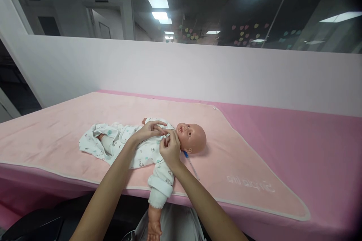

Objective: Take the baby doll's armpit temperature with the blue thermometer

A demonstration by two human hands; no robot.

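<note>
Doll [149, 154], baby type, one, laid on its back on a table. Clock centre taken at its chest, six o'clock toward the wearer. Head [198, 138] bald, placed at three o'clock; legs stretched toward nine; near arm [155, 218] hung over the table edge at six. White garment [143, 159] worn, printed with small figures, near sleeve turned back in a thick cuff.

Hands, two, bare, brought together at the doll's collar. Left hand [149, 131] laid over the upper chest, fingers extended toward three o'clock. Right hand [171, 150] set just beside the chin, fingers curled; whether fabric is pinched by either cannot be told.

Slim clear stick [192, 165], blue-ended, laid at four o'clock, close to the head.

Peach blanket [240, 162], pale-edged, spread beneath; white lettering [250, 183] borne at four o'clock, not clearly legible. Pink cover [283, 139] of the table exposed at three.

White wall [198, 75] at twelve, topped by dark glass [203, 7], in which lit panels [157, 3] and heart shapes [190, 34] are seen.
</note>
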